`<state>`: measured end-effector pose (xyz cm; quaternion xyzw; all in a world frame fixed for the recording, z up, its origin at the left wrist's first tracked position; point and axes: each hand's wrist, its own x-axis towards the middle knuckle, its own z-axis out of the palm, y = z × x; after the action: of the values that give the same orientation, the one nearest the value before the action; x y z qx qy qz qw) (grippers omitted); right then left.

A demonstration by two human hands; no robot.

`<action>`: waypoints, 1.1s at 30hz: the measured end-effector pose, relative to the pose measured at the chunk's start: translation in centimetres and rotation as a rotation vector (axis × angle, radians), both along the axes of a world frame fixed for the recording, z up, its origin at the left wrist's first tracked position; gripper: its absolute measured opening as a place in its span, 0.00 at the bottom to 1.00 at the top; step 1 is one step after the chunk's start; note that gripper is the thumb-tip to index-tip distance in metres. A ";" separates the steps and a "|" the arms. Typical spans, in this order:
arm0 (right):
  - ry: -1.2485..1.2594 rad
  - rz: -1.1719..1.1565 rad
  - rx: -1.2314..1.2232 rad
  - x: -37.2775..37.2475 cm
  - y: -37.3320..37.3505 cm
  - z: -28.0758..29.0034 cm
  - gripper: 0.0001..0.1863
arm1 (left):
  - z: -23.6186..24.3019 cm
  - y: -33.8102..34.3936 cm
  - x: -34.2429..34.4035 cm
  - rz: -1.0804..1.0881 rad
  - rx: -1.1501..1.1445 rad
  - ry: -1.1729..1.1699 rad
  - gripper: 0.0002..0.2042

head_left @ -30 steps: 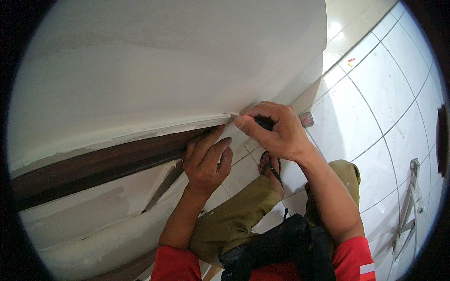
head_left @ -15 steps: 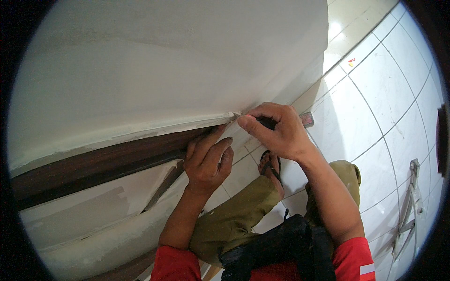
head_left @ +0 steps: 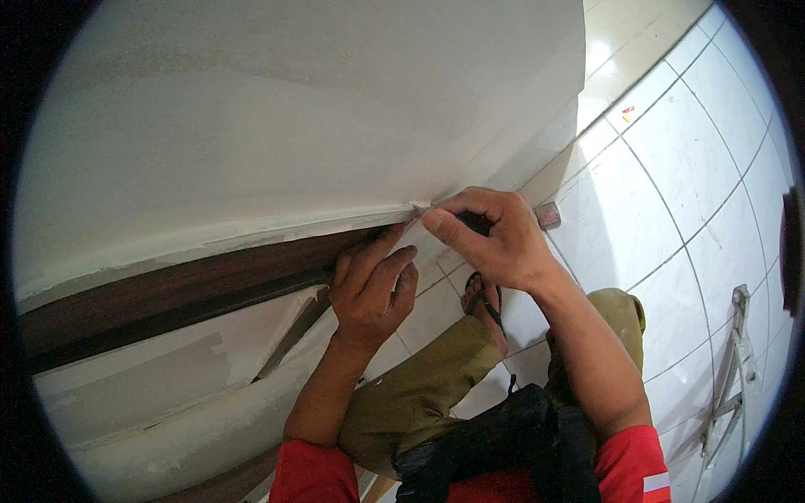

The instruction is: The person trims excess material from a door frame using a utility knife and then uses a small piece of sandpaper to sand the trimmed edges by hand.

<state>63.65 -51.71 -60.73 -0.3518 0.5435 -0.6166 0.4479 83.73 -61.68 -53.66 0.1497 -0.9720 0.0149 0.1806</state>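
While right hand (head_left: 503,235) grips dark tool (head_left: 476,222) at wall edge (head_left: 251,238), left hand (head_left: 367,298) loosely spread, tiled floor (head_left: 641,226) stretching right.

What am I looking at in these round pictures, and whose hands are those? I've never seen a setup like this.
There's no robot here. A person wears a camera on the head, and every picture comes from it, looking down; its wide lens bends straight edges. The bare hands are the wearer's. The right hand grips a dark tool near the edge of a white surface. The left hand reaches to the dark brown wood below that edge, with nothing visibly held. Off right, a small scrap and a metal frame show against white floor tiles.
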 end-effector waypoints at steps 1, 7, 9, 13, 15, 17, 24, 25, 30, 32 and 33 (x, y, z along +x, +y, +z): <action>0.000 0.003 0.022 -0.1 0.0 -0.1 0.21 | 0.0 0.0 0.0 -0.004 -0.001 0.004 0.10; -0.022 -0.035 -0.011 0.1 -0.1 0.0 0.20 | 0.2 0.2 -0.1 0.035 -0.015 -0.017 0.11; -0.041 -0.016 -0.005 0.1 0.0 0.0 0.20 | 0.2 0.2 -0.2 0.039 -0.008 -0.020 0.11; -0.039 0.024 0.025 -0.1 -0.1 -0.3 0.20 | 0.1 0.2 -0.2 0.043 0.005 -0.018 0.11; -0.022 0.009 0.040 -0.2 -0.1 -0.6 0.21 | 0.2 0.2 -0.2 0.042 0.000 -0.018 0.11; 0.006 -0.016 0.076 -0.3 -0.1 -0.8 0.22 | 0.2 0.2 -0.2 0.040 -0.002 -0.014 0.11; -0.042 -0.052 -0.034 0.1 -0.1 -0.1 0.22 | 0.2 0.0 -0.2 0.001 -0.017 -0.010 0.11; -0.042 -0.027 -0.026 0.0 -0.1 0.0 0.22 | 0.2 0.0 -0.2 0.001 -0.023 -0.011 0.11; -0.022 0.022 0.052 -0.6 0.2 -0.3 0.20 | 0.1 0.2 -0.3 0.040 -0.012 -0.013 0.11; 0.034 0.018 0.107 -0.8 0.2 -0.4 0.20 | 0.1 0.2 -0.3 0.037 -0.015 -0.008 0.11; 0.025 -0.016 0.052 -0.8 0.2 -0.3 0.21 | 0.1 0.1 -0.3 0.035 -0.017 -0.004 0.11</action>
<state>62.88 -51.50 -61.01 -0.3435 0.5678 -0.6014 0.4449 83.39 -61.56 -53.59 0.1649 -0.9694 0.0264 0.1796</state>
